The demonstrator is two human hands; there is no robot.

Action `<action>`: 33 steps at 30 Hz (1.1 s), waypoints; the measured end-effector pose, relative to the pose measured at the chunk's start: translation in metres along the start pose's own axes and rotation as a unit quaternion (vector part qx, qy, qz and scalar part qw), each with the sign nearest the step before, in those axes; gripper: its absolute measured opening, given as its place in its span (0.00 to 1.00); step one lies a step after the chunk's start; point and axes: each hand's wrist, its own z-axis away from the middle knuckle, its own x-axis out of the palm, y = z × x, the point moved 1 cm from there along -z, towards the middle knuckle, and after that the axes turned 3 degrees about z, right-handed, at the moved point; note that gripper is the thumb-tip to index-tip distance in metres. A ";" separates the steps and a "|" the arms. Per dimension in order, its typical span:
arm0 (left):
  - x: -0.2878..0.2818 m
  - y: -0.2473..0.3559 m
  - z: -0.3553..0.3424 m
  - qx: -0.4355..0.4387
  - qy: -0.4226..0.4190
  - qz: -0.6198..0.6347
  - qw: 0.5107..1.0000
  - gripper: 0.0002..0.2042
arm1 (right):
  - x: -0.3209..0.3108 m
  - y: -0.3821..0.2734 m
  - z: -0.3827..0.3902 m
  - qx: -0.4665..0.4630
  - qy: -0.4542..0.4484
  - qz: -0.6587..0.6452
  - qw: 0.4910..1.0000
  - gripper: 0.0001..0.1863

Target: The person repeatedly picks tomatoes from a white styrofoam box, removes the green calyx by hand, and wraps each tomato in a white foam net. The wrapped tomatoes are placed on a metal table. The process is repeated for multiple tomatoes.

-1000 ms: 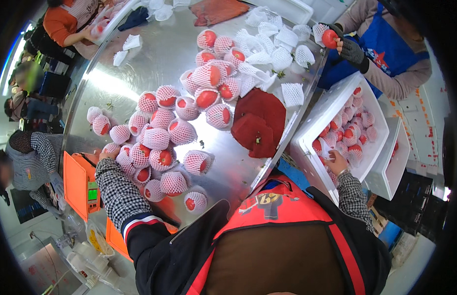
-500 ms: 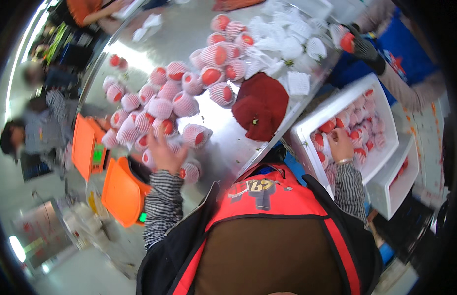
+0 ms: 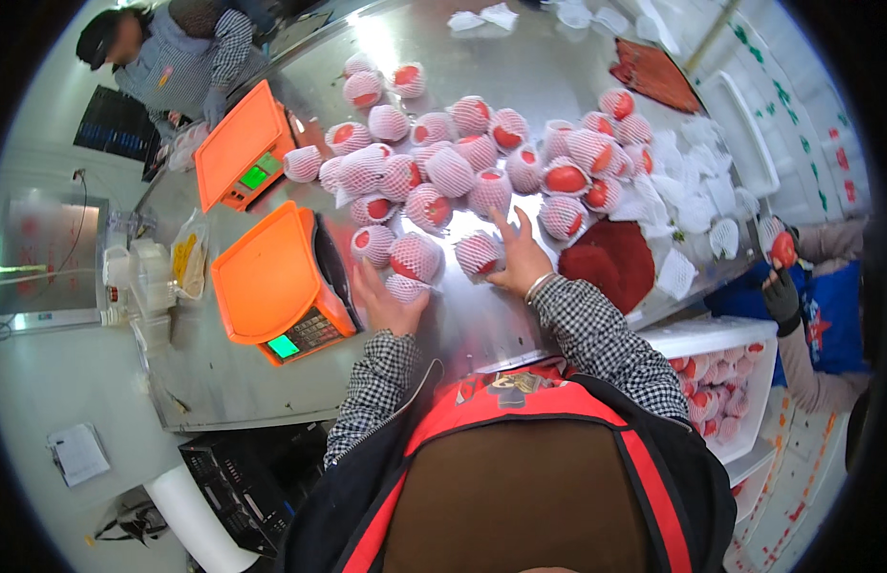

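Note:
Several red fruits, tomato-like, in white foam nets (image 3: 450, 172) lie in a loose pile on the metal table. My left hand (image 3: 391, 298) is at the pile's near edge, its fingers extended against a few netted fruits (image 3: 415, 256). Just right of it, my right hand (image 3: 522, 256) has its fingers spread, with thumb and forefinger beside a single netted fruit (image 3: 478, 252). Its fingers look apart, not closed round that fruit. Beyond my right wrist a dark red cloth (image 3: 610, 265) lies flat.
Two orange scales (image 3: 271, 272) (image 3: 241, 148) stand left of the pile. White foam nets (image 3: 687, 181) are heaped at the right. Below the right table edge sits a white foam box (image 3: 758, 382) of netted fruit. A gloved co-worker's hand (image 3: 782, 296) is near a red fruit; another person stands far left.
My right hand has left the white box and come over the table beside a netted fruit. My left hand is now at the pile's near edge. The view has turned.

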 end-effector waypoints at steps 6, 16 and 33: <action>-0.007 0.004 -0.047 -0.068 -0.046 0.079 0.993 0.57 | 0.004 0.000 -0.077 -0.011 0.094 -0.139 0.986 0.67; -0.010 -0.019 -0.113 -0.003 -0.037 0.033 0.999 0.51 | 0.009 -0.020 -0.168 -0.025 0.085 -0.088 0.992 0.62; -0.013 -0.033 -0.087 0.110 0.023 -0.126 0.986 0.45 | 0.015 0.008 -0.061 -0.143 0.021 0.111 0.983 0.35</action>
